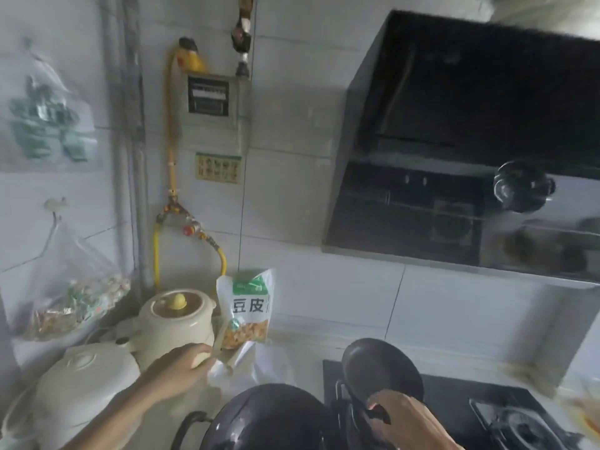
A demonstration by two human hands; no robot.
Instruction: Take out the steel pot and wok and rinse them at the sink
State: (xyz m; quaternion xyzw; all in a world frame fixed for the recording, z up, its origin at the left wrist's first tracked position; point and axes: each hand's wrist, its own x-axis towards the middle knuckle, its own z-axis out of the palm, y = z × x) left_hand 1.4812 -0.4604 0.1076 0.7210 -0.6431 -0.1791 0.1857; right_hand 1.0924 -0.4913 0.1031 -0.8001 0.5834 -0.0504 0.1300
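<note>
Nearest, bottom centre: dark wok [269,417], loop handle pointing left, cut off by the frame edge. Right hand [406,420] closed on the handle of a small black pan [380,368] over the stove [487,414]. Left hand [181,368] curled against the cream ceramic pot [177,323], left on the surface [292,358]. Just right of it, a tofu-skin packet [248,310] leans on the wall. Bare surface lies between packet and stove. Far right above: black range hood [454,151]. Steel pot not identifiable.

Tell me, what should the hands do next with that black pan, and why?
Probably lift the black pan off the stove: the right hand already grips its handle. The left hand rests on the cream pot, away from it.
</note>
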